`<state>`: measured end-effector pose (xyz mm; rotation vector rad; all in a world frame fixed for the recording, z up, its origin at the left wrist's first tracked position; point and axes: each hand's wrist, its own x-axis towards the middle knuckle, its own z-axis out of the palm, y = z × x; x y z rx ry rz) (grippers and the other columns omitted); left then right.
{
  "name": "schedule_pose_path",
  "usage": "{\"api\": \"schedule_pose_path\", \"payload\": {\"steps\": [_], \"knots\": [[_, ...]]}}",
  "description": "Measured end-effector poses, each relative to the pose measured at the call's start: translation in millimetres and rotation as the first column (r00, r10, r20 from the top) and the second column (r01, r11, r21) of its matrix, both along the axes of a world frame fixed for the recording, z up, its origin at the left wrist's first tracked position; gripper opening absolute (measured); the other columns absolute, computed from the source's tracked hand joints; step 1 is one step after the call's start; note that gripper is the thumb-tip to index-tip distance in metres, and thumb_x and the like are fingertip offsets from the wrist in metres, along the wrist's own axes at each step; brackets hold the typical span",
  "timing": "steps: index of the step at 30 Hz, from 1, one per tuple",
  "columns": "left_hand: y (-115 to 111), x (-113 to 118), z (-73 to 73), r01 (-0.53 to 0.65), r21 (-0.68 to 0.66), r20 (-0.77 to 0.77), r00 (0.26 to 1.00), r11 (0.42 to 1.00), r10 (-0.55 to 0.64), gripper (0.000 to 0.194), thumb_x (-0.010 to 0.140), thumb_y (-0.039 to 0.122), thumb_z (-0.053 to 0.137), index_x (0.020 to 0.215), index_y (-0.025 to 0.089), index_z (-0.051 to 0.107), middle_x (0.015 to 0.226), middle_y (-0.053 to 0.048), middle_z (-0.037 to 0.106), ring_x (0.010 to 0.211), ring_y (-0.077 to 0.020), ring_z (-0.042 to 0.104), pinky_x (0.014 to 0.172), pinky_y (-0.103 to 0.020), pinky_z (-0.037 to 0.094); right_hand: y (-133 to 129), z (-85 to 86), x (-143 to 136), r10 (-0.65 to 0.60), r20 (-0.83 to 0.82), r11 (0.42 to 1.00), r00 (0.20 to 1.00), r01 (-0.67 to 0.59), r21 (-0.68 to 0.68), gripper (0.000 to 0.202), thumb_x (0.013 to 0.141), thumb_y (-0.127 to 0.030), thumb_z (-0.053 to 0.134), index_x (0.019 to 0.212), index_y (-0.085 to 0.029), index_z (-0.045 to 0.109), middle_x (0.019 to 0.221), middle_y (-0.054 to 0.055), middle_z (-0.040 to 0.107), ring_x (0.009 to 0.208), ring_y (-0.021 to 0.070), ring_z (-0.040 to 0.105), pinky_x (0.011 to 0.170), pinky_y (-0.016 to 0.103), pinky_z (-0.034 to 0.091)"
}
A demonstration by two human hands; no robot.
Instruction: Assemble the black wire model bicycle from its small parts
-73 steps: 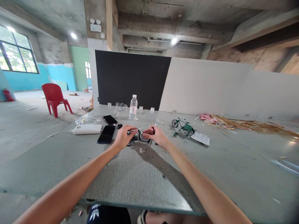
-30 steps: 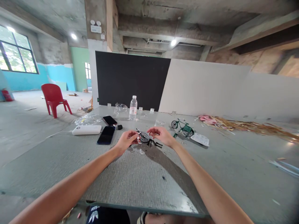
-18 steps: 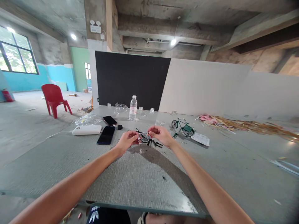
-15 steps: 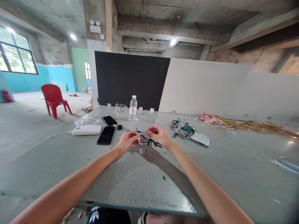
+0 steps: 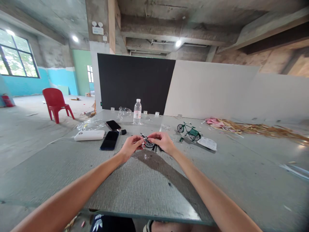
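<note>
Over the middle of the table, my left hand (image 5: 131, 147) is closed in a pinch on a small white bent model bicycle part (image 5: 144, 146). My right hand (image 5: 162, 141) is also pinched, its fingertips almost meeting those of the left at the top of that part. Whatever is between the right fingertips is too small to make out. A small spoked wheel (image 5: 149, 144) shows just beneath and between the hands; whether either hand touches it I cannot tell. Black model pieces (image 5: 156, 148) lie partly hidden under the right hand.
A green model bicycle (image 5: 189, 131) stands to the right, beside a white tray-like piece (image 5: 207, 143). Behind the hands is a water bottle (image 5: 137, 112). At left lie two phones (image 5: 109, 140) and a white power bank (image 5: 89, 135). Straw-like strips (image 5: 256, 129) spread far right.
My right hand has moved left, bringing its fingertips in close to the left ones and covering more of the wheel and the black pieces. My left hand has hardly moved.
</note>
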<state>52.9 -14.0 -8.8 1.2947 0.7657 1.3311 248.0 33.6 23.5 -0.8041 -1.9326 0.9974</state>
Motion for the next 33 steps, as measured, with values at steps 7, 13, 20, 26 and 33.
{"api": "schedule_pose_path", "payload": {"steps": [7, 13, 20, 26, 33], "knots": [[-2, 0, 1.0, 0.029, -0.014, 0.016, 0.999, 0.999, -0.029, 0.038, 0.073, 0.048, 0.074, 0.086, 0.015, 0.060, 0.083, -0.001, 0.060, 0.068, -0.0114, 0.060, 0.072, -0.031, 0.054, -1, -1.4, -2, -0.020, 0.017, 0.999, 1.000, 0.019, 0.041, 0.033, 0.076, -0.046, 0.073, 0.092, -0.018, 0.074, 0.087, 0.007, 0.074, 0.080, 0.0198, 0.067, 0.078, 0.035, 0.052], [-1, -3, -1.7, 0.047, -0.039, 0.005, 0.999, 0.998, -0.047, 0.038, 0.073, 0.048, 0.075, 0.085, 0.014, 0.063, 0.086, -0.003, 0.063, 0.068, -0.0106, 0.058, 0.066, -0.027, 0.053, -5, -2.7, -6, -0.065, 0.026, 0.988, 0.998, 0.061, 0.142, 0.028, 0.076, -0.046, 0.073, 0.085, -0.020, 0.073, 0.085, 0.006, 0.073, 0.081, 0.0206, 0.066, 0.078, 0.035, 0.052], [-2, -7, 1.5, 0.058, -0.059, -0.032, 0.998, 0.997, -0.060, 0.038, 0.069, 0.046, 0.079, 0.083, 0.013, 0.066, 0.079, -0.003, 0.065, 0.067, -0.0120, 0.061, 0.061, -0.024, 0.048, -12, 3.9, -5, -0.113, 0.077, 0.922, 0.991, 0.076, 0.379, 0.017, 0.080, -0.040, 0.072, 0.086, -0.024, 0.072, 0.085, 0.003, 0.070, 0.079, 0.0188, 0.063, 0.074, 0.034, 0.049], [-3, -8, 4.4, 0.065, -0.081, -0.080, 0.994, 0.995, -0.071, 0.037, 0.069, 0.045, 0.079, 0.081, 0.012, 0.068, 0.080, -0.005, 0.068, 0.062, -0.0095, 0.058, 0.056, -0.021, 0.042, -17, 17.5, 0, 0.051, 0.261, 0.930, 0.964, -0.141, 0.339, 0.022, 0.086, -0.034, 0.065, 0.106, -0.032, 0.074, 0.099, 0.004, 0.066, 0.081, 0.0168, 0.061, 0.070, 0.030, 0.048], [3, -9, 0.0, -0.019, -0.078, -0.095, 0.995, 0.997, 0.011, 0.044, 0.068, 0.038, 0.081, 0.100, 0.012, 0.067, 0.080, -0.009, 0.074, 0.060, -0.0104, 0.058, 0.055, -0.021, 0.041, -18, 19.7, 1, 0.074, 0.340, 0.928, 0.937, -0.190, 0.320, 0.021, 0.085, -0.027, 0.066, 0.104, -0.030, 0.075, 0.098, 0.004, 0.069, 0.079, 0.0151, 0.062, 0.071, 0.028, 0.049]]}}
